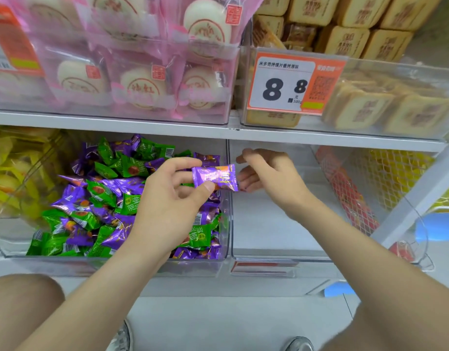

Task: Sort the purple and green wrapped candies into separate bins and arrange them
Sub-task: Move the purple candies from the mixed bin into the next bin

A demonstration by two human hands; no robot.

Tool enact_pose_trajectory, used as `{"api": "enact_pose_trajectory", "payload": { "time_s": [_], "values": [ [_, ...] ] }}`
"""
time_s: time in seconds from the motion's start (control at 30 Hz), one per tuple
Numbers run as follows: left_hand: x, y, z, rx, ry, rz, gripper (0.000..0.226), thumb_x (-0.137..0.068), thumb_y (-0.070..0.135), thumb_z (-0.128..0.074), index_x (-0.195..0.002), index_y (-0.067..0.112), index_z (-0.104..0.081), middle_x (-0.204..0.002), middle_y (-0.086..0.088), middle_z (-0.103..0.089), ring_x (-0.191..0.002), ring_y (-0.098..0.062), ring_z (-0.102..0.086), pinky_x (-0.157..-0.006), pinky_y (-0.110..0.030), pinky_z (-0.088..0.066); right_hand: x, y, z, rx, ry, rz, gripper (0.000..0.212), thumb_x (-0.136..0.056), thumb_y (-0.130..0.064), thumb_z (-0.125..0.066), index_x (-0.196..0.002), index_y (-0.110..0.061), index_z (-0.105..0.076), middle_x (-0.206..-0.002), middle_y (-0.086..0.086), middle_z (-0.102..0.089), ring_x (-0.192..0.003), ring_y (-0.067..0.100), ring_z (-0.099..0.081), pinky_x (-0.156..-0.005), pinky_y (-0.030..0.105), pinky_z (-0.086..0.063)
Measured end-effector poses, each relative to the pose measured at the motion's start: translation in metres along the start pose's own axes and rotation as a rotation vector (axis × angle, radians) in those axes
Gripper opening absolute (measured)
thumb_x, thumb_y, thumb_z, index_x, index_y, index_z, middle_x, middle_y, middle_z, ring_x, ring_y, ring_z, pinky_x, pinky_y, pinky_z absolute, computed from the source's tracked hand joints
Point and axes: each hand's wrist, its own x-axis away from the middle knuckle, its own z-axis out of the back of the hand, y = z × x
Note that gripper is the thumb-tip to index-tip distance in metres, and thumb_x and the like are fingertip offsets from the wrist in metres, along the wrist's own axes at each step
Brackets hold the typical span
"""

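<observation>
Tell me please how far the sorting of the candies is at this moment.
Done: almost nothing; the right bin shows no candy where visible. In hand: the left hand pinches one purple candy near the wall between the bins, and the open right hand is beside it over the right bin. To do: the mixed pile of purple and green candies fills the left bin.

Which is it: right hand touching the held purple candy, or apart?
Cannot tell: head view puts right hand fingertips beside the purple candy edge; contact unclear.
</observation>
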Motion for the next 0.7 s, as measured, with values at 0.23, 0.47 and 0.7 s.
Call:
{"api": "enact_pose_trajectory", "payload": {
  "time_s": [0.23,0.47,0.7],
  "values": [
    [0.002,-0.003,-0.009,-0.157,-0.177,-0.147,0.041,-0.086,0.011,-0.085,-0.120,0.029,-0.072,-0.097,0.008,-0.079,-0.079,-0.017,-0.073,-0.065,-0.031,-0.058,0.050,-0.013,0.020,-0.087,-0.246,0.081,0.016,-0.094,-0.015,-0.078,-0.109,-0.012,-0.078,-0.085,0.017,-0.076,-0.070,0.023,-0.067,-0.060,0.035,-0.050],
    [0.001,-0.016,-0.017,-0.403,-0.040,-0.061,0.027,-0.088,0.039,-0.079,-0.113,0.035,-0.068,-0.098,0.013,-0.072,-0.071,-0.005,-0.068,-0.074,-0.029,-0.057,0.001,0.042,0.061,0.567,0.077,0.068,0.010,-0.087,-0.020,-0.077,-0.097,-0.023,-0.078,-0.083,-0.010,-0.074,-0.074,0.011,-0.067,-0.070,0.023,-0.044],
    [-0.008,-0.016,-0.029,-0.462,-0.083,-0.009,0.033,-0.080,0.046,-0.082,-0.109,0.037,-0.069,-0.097,0.016,-0.073,-0.069,-0.006,-0.067,-0.071,-0.021,-0.055,-0.063,0.065,0.025,0.828,0.016,0.126,0.020,-0.096,-0.019,-0.067,-0.114,-0.023,-0.076,-0.112,0.002,-0.077,-0.104,0.030,-0.068,-0.084,0.026,-0.045]
  ]
}}
